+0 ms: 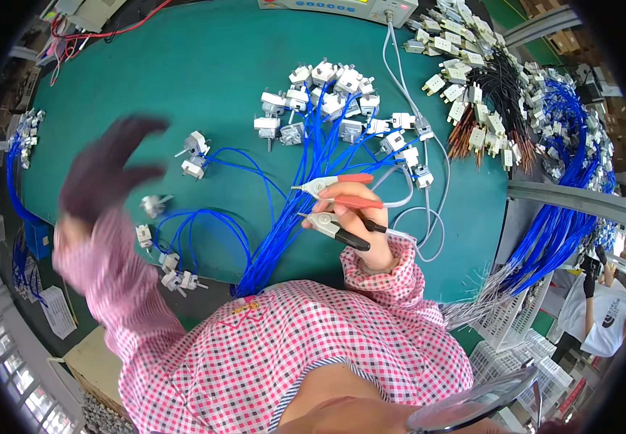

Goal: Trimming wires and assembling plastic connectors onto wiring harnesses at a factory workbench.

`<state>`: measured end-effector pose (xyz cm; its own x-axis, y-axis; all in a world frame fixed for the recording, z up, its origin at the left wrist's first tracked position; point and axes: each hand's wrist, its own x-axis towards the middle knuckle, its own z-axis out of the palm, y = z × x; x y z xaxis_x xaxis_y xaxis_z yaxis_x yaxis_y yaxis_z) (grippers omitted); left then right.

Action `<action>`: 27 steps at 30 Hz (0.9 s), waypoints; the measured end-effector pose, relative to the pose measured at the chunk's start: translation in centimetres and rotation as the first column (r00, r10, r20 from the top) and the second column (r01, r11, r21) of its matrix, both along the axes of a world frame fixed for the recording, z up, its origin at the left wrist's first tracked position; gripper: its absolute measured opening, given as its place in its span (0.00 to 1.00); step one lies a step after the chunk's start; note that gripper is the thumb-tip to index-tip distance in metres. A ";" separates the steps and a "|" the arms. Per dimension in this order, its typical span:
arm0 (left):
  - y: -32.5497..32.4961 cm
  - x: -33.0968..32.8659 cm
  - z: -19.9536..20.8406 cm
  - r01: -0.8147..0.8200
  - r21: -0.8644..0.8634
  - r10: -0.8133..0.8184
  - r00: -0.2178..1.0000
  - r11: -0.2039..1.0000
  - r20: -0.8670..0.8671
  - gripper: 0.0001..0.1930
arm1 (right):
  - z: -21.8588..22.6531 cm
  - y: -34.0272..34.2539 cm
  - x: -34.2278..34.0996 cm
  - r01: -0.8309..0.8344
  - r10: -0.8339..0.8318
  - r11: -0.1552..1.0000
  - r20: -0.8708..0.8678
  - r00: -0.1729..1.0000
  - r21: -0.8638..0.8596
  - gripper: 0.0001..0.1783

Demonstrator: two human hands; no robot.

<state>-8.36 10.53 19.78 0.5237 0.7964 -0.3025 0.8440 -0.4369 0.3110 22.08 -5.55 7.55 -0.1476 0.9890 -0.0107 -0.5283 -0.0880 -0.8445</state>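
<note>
My left hand (107, 170), in a dark glove and smeared by motion, is raised over the left part of the green table with thumb and fingers apart. Nothing shows between them. Just beside it is a blurred white plug (155, 205). In front of my chest, my right hand (362, 210) is closed around two metal-jawed test clips, a red-handled clip (318, 187) above a black-handled clip (324, 220). Their jaws point left, over a bundle of blue cables (273, 242). White plugs (331, 105) with metal pins cluster at the far ends of these cables.
A pair of plugs (194, 153) lies right of my left hand; more plugs (172, 267) sit at the table's near edge. A bench instrument (342, 7) stands at the back with a grey lead (447, 166). Black-wired plugs (476, 108) and blue cables (562, 224) are piled right, near another person (598, 315).
</note>
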 end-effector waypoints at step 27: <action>-9.3 1.4 -3.5 0.036 -0.197 0.107 0.737 0.980 0.667 0.26 | 6.5 3.4 -3.0 -0.400 0.087 0.793 0.564 0.821 0.460 0.12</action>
<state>-6.92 1.28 16.31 0.6188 0.7851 -0.0246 0.3969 -0.2855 0.8723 19.10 -2.16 14.03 -0.5121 0.7779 0.3643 -0.0545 0.3938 -0.9176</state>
